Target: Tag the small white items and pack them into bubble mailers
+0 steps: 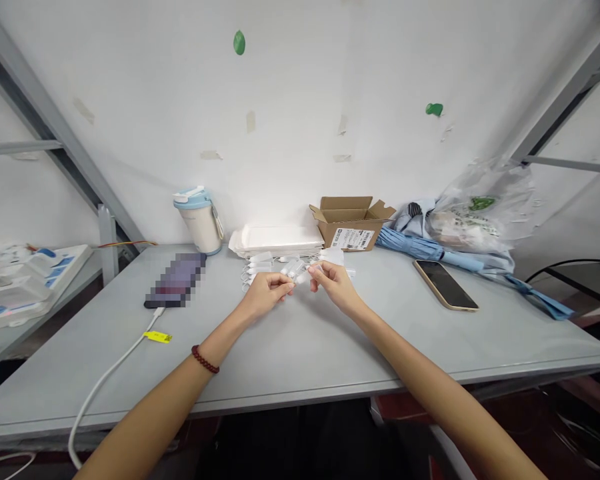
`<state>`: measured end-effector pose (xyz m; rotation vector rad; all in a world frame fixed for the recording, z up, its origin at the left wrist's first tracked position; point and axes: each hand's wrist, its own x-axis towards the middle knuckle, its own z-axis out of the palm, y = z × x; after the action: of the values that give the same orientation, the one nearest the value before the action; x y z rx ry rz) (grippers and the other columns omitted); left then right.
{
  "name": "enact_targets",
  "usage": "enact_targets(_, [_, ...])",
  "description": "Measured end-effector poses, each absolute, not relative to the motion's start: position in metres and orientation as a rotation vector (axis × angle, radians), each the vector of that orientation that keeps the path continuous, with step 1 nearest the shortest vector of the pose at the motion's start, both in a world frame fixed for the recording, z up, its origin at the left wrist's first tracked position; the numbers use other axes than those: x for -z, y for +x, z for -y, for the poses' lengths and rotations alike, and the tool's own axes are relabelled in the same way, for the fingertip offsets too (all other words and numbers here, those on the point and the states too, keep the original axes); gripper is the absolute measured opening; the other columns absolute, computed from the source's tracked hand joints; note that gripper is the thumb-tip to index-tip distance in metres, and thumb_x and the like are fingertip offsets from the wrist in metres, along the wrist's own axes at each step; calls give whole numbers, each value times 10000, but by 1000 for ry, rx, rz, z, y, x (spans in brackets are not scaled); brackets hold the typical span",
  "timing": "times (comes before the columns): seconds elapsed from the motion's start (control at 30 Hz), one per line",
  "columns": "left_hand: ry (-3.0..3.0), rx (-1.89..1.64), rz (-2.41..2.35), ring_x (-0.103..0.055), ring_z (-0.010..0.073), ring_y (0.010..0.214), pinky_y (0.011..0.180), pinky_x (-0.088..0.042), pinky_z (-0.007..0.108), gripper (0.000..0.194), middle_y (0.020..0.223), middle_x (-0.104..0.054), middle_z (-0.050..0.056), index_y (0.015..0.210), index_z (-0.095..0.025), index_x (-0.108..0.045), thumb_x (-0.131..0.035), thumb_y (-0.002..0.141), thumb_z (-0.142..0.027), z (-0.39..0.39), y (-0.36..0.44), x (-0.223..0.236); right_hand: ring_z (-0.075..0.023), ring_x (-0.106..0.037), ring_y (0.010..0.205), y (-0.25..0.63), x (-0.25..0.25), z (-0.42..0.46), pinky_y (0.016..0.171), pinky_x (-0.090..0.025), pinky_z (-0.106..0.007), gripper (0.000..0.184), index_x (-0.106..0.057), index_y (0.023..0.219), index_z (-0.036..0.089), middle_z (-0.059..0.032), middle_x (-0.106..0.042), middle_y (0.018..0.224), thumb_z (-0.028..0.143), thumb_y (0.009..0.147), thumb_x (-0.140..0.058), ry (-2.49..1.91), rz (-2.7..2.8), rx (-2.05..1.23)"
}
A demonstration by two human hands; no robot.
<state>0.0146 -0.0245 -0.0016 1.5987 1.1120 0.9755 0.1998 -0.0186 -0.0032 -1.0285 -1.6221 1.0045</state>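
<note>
My left hand [266, 291] and my right hand [333, 281] meet over the middle of the grey table [290, 347], fingers pinched together. Between them they hold a small clear plastic piece [300, 275], the left fingers on one end and the right fingers on the other. Just beyond the hands lie several more small clear and white pieces [261, 265] in a loose cluster. A red bead bracelet [205, 360] circles my left wrist.
A stack of white trays [279, 240] and an open cardboard box [351, 221] stand at the back by the wall. A blue-lidded cup [199, 219] and a charging phone [176, 281] are left; another phone [445, 285], a blue umbrella [430, 250] and a plastic bag [480, 207] are right.
</note>
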Motion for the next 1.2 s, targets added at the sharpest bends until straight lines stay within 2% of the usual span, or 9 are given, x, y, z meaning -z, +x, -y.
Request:
enact_targets(0.33, [1616,-1011,-1165,-511,124,557,557,-428,254,223,623,-613,20,640,-153,-637,-613,666,-373,27,18,-2,-113,-500,525,198,2,20,554,-364,-251,417,-502,591,187,4,-591,539,540,811,-531,-1049,1593,-1002])
enact_targets(0.83, [1636,-1022,-1183,-502,111,525,543,-421,245,194,598,-618,12,627,-148,-637,-627,662,-338,27,14,-9,-114,-512,525,196,3,22,581,-390,-254,398,-485,599,187,1,-593,533,507,832,-522,-1055,1603,-1076])
enact_targets(1.0, [1646,-1019,-1166,-516,111,522,546,-439,244,212,612,-627,13,635,-148,-641,-625,659,-358,23,12,-9,-140,-565,616,196,9,14,636,-432,-273,373,-533,744,174,-20,-628,635,523,858,-464,-1043,1683,-1032])
enact_targets(1.1, [1668,-1063,-1177,-515,110,517,541,-439,242,231,615,-631,13,653,-150,-648,-628,657,-381,15,5,-8,-175,-599,790,198,17,7,706,-451,-300,369,-563,926,163,-62,-656,829,494,895,-403,-1101,1821,-806])
enact_targets(1.2, [1647,-1159,-1275,-509,111,505,511,-419,235,241,614,-630,18,647,-147,-641,-620,650,-387,3,-8,-6,-222,-556,989,201,25,1,839,-447,-369,358,-537,1086,141,-124,-618,1038,413,926,-370,-1155,2004,-477])
